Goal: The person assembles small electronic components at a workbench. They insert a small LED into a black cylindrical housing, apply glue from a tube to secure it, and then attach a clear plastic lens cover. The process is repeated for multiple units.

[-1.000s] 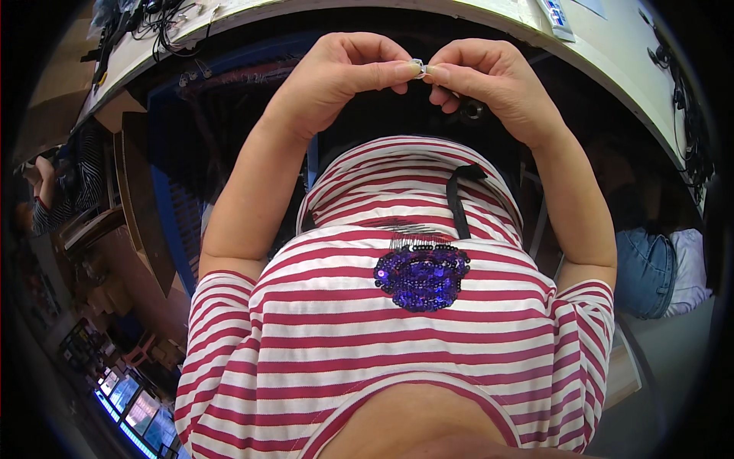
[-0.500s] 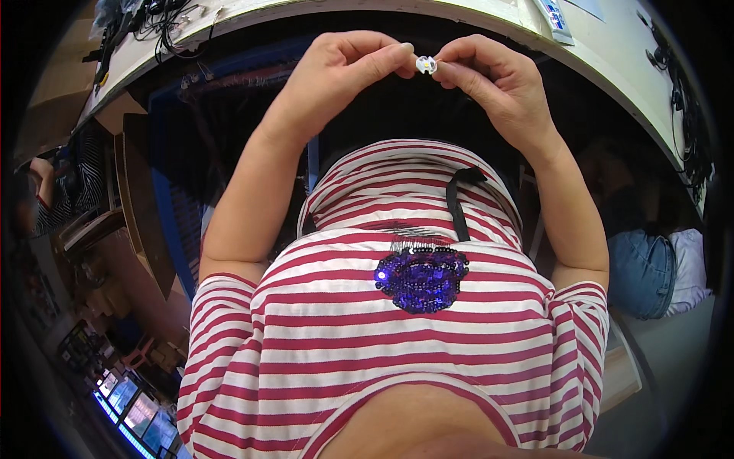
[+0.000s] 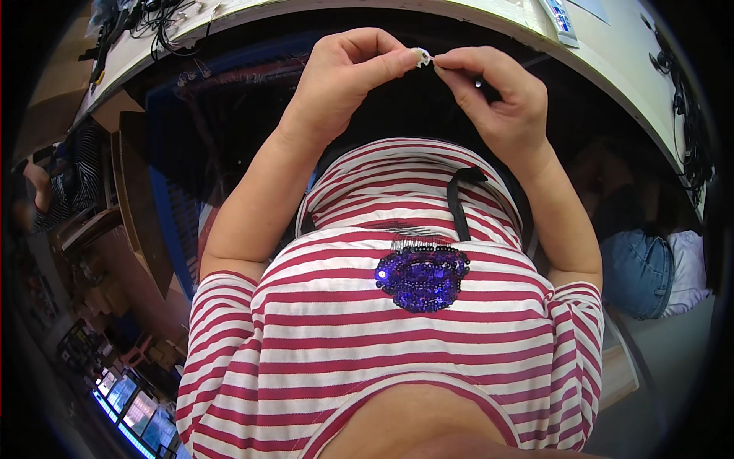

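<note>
Between the thumb and forefinger of my left hand (image 3: 336,84) is a small white part (image 3: 422,57) with dark openings, too small to name more exactly. Its left side is covered by my fingertips. My right hand (image 3: 505,99) is closed in a pinch just right of the part, its fingertips almost touching it. Whatever thin thing may be between those fingertips is too small to tell. A tiny shiny spot (image 3: 479,83) shows below the right forefinger. Both hands are raised in front of the near edge of the worktable.
The pale worktable (image 3: 489,17) curves across the top. Black cables (image 3: 164,23) lie at its left, more cables (image 3: 680,115) at its right, and a white-and-blue tube (image 3: 560,21) near the middle. A blue crate (image 3: 164,183) stands below, and another person (image 3: 69,180) is at the far left.
My right fingertips have let go of the white part and drawn slightly right. The part has tilted and moved a little up and left with my left hand.
</note>
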Tool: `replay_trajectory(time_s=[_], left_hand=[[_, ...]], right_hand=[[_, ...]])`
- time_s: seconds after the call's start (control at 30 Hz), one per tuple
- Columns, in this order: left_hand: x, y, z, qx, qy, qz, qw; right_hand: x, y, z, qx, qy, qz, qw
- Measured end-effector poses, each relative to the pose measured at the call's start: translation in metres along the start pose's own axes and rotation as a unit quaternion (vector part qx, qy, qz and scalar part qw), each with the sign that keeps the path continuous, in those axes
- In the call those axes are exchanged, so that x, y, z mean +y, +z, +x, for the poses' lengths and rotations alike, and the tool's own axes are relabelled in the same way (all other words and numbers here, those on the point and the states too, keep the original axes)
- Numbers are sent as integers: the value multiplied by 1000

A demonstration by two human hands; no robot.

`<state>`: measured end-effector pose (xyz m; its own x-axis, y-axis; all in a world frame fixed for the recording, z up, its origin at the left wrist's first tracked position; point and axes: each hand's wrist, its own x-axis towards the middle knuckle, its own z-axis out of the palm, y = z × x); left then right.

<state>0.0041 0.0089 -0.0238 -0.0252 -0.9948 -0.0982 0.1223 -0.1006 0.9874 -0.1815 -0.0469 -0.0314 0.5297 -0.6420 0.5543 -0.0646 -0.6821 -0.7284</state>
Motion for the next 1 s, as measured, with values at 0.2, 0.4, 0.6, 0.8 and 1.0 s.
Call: replay_trajectory(time_s=[0.2,0.4,0.6,0.8,1.0], left_hand=[[-4,5,1,15,-7,-62,998],[3,4,-2,-10,-12,-43,999],[10,2,-7,-37,5,-21,999],[-15,3,0,-38,68,-97,992],[-36,38,-5,-69,82,-115,988]], right_hand=[[8,6,-5,38,-109,-115,987],[5,5,-6,26,-81,-96,992],[-9,4,1,4,48,-7,999],[-4,-3,8,-16,284,326,902],[-17,-5,18,106,304,420,848]])
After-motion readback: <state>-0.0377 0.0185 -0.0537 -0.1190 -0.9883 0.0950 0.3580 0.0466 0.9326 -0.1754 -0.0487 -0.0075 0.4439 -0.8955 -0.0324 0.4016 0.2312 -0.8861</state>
